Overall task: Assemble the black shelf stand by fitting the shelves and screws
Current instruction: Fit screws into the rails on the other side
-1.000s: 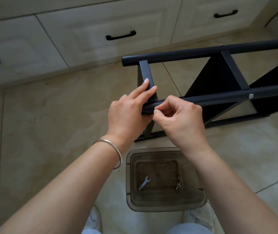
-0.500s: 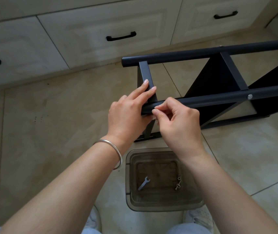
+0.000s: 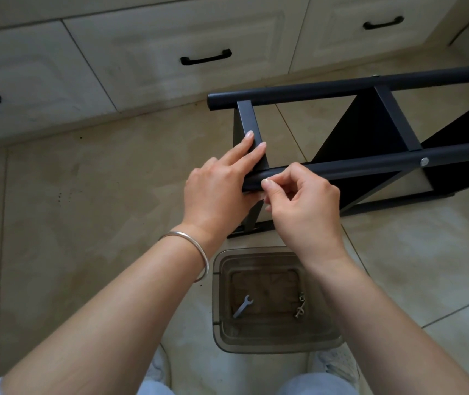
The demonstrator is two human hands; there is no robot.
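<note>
Lying on its side on the floor, black shelf stand, long axis running rightward from both hands. Pressing straight left hand fingers on the end crossbar; pinching something unseen at the near rail end with right hand. Sitting below: one tub, one wrench, a few screws.

A home kitchen floor — cream cabinet drawers with black handles above beige tiles.

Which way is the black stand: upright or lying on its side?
On its side. The stand's long poles run level above the floor, and its shelves stand on edge.
</note>
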